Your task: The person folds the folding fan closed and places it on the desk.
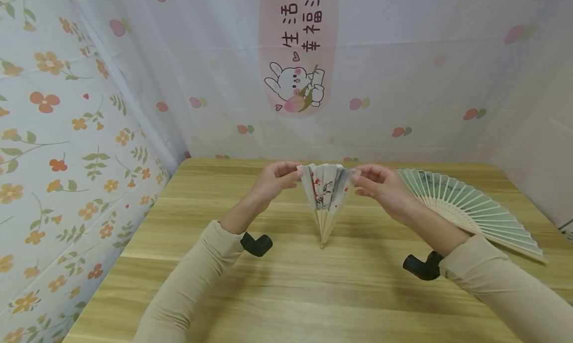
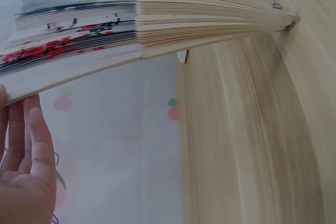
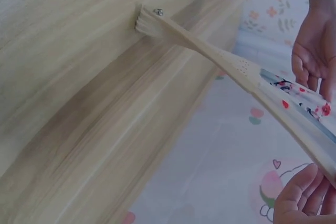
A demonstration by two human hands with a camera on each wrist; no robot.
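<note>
The fingers of your left hand [image 1: 272,180] and right hand [image 1: 386,191] pinch opposite upper corners of a white folding fan [image 1: 326,189] with red-blossom print and pale ribs, apparently to control its pleats' spread. It is partly open between them, riveted end down on the wood-grained table [image 1: 313,293], which likely steadies it. Beyond your right forearm, a pale-green pleated fan [image 1: 497,214] lies spread, presumably leaving you working room.
</note>
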